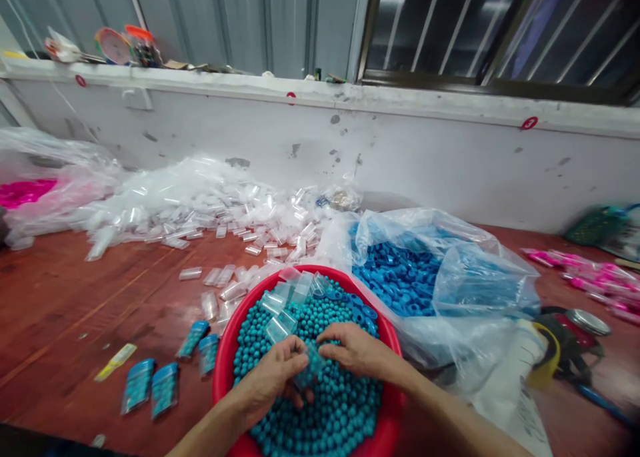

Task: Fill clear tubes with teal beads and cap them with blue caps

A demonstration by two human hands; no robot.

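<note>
Over a red plastic basin (pixel 395 330) full of teal beads (pixel 345 404), both my hands work close together. My left hand (pixel 275 377) is closed around a small clear plastic container (pixel 313 365) with teal beads showing in it. From the other side my right hand (pixel 357 352) reaches in, thumb and fingers curled at the container's upper edge; what they pinch is hidden. Several empty clear containers (pixel 283 326) lie on the beads at the basin's far left. Beside them at the far right of the basin are blue caps (pixel 364 310).
Bead-filled containers with blue caps (pixel 139 385) lie left of the basin, near a yellow strip (pixel 116 362). Clear containers (pixel 200 197) are heaped along the wall. A plastic bag (pixel 480 284) holds blue caps. Pink pieces (pixel 595 277) and a yellow tape roll (pixel 546 357) are at right.
</note>
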